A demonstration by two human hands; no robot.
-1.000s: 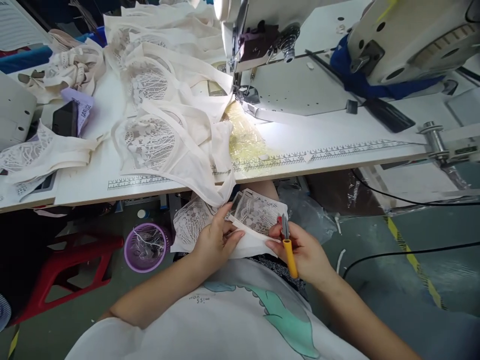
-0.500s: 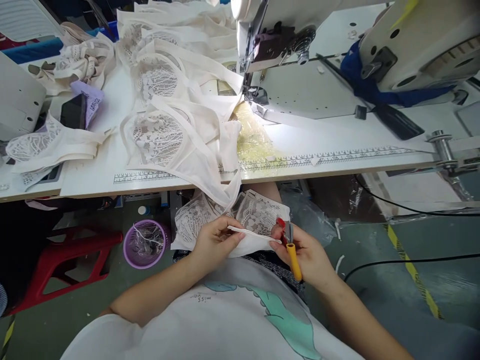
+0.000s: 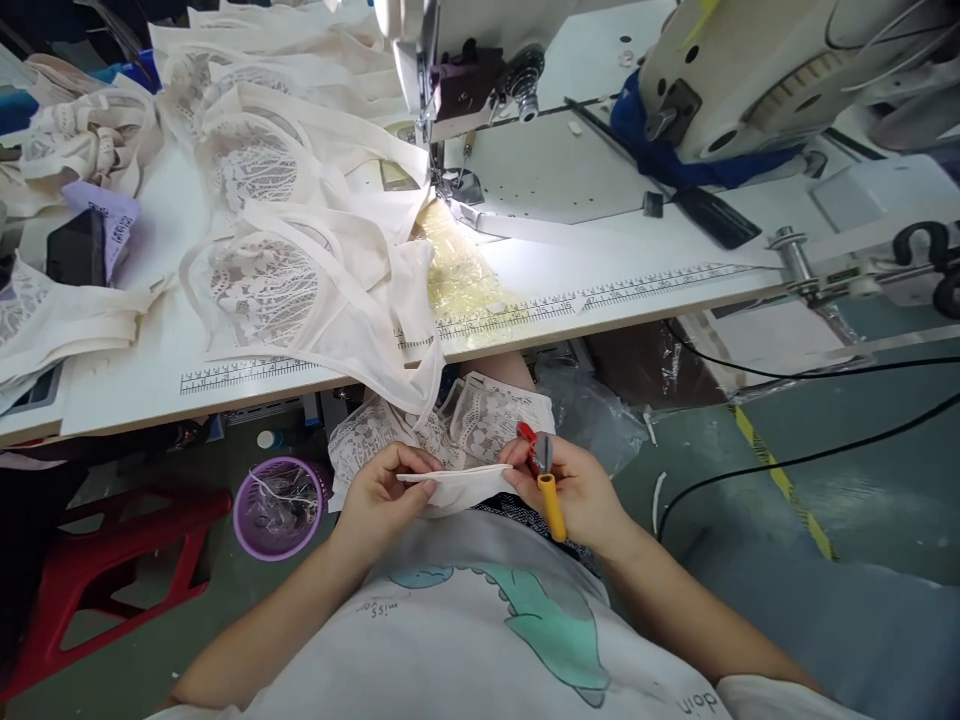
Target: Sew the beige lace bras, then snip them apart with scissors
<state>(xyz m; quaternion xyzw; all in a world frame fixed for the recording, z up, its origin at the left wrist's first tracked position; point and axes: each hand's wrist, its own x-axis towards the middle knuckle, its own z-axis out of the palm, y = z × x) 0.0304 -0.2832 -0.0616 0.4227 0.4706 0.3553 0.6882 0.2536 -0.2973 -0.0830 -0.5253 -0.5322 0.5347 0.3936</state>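
Note:
A white lace bra (image 3: 499,415) lies across the lap, just under the table's front edge. My left hand (image 3: 384,492) is closed, pinching one end of the bra's folded edge between thumb and fingers. The other end of that edge is pinched by my right hand (image 3: 589,495), so the strip runs nearly straight between them. Thread snips (image 3: 553,510) with a yellow and a red handle are also held in my right hand, blades against the palm side and away from the cloth.
White bras (image 3: 262,290) are piled on the table, one strap drooping over its edge. A sewing machine (image 3: 480,85) stands behind a printed ruler (image 3: 555,305). Below are a purple basket (image 3: 244,530) and a red stool (image 3: 112,570). A phone (image 3: 75,250) lies at left.
The view has swung to the right, so the table items sit further left. Both hands still pinch the bra's edge, which is now spread more level between them.

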